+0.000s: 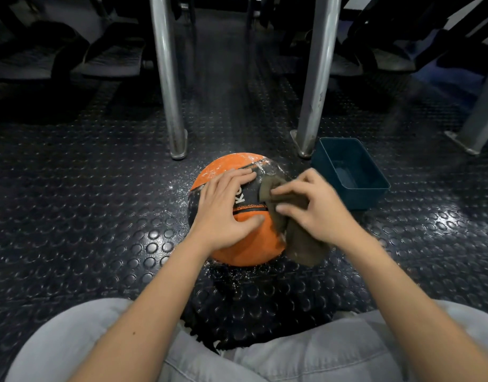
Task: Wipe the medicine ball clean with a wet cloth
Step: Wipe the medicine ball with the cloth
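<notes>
The ball is the thing likely to be getting away from them. The medicine ball (245,244) is sitting loose on the studded rubber floor (85,202), just in front of the person's knees and nearer to them than the two steel legs (168,92). Nothing is chocking it. The left hand (226,210) is lying flat on its top with fingers spread and straight, pressing rather than gripping. A hard sideways swipe from the right could be rolling it out from under that palm, more so if the skin is getting slick.

The right hand (317,210) is curling its fingers round a brownish cloth (306,249) and holding it against the ball's right flank. The loose tail of the cloth is hanging low near the floor, where I think it risks dragging through the white specks scattered there and carrying them back onto the ball. The blue plastic tub (367,198) is standing just beyond that hand, close enough for a wide stroke to be knocking it. I cannot tell how much water it is holding.

The ball itself is showing orange panels with a black band bearing white lettering, partly hidden by the left hand. White powdery residue (237,164) is clinging to its far upper side, so that patch is looking unwiped, while the near orange panel is looking cleaner.
</notes>
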Motion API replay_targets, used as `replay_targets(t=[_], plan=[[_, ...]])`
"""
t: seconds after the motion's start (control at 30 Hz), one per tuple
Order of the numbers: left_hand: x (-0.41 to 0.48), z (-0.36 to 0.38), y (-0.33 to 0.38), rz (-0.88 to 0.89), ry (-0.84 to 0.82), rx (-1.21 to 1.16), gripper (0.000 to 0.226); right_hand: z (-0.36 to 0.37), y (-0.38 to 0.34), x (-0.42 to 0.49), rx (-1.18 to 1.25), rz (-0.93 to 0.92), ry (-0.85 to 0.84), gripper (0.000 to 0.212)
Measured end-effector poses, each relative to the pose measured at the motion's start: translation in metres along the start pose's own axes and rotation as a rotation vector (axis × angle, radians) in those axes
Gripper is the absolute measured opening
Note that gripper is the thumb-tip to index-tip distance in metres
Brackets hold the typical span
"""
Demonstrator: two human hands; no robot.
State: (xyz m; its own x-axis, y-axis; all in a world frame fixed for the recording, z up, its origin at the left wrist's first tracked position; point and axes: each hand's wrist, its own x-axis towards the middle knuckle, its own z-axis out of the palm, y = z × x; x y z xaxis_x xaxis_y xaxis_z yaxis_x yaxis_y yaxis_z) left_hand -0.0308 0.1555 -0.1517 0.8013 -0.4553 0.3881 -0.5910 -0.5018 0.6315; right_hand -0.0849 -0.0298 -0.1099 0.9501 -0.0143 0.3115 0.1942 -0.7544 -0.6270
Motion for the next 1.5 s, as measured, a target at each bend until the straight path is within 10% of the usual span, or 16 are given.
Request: replay_targets(t=[0.23,0.37,0.63,0.83,1.13,1.33,1.5], plan=[[0.012,-0.004,-0.01,0.039,-0.074,-0.069,0.067,-0.019,0.032,-0.001,-0.396,0.351,-0.105,0.026],[0.019,-0.01,-0.02,0.072,-0.076,-0.098,0.067,-0.005,0.004,0.0,-0.104,0.099,0.141,0.027],[0.013,-0.008,-0.007,0.022,0.02,0.057,0.067,-0.005,0.028,-0.01,-0.361,0.346,-0.154,0.022],[0.011,0.0,0.001,-0.097,0.108,0.105,0.059,0.005,0.01,0.006,-0.091,0.123,0.219,0.033],[0.006,0.02,0.001,-0.078,0.113,0.185,0.054,0.013,0.031,-0.003,-0.467,0.313,0.06,0.036],[0.006,0.023,-0.001,-0.05,0.051,0.249,0.065,0.018,0.011,0.004,-0.162,-0.049,0.233,0.031],[0.012,0.001,-0.015,-0.089,-0.04,0.168,0.048,0.022,0.044,-0.006,-0.265,0.424,0.074,0.024]])
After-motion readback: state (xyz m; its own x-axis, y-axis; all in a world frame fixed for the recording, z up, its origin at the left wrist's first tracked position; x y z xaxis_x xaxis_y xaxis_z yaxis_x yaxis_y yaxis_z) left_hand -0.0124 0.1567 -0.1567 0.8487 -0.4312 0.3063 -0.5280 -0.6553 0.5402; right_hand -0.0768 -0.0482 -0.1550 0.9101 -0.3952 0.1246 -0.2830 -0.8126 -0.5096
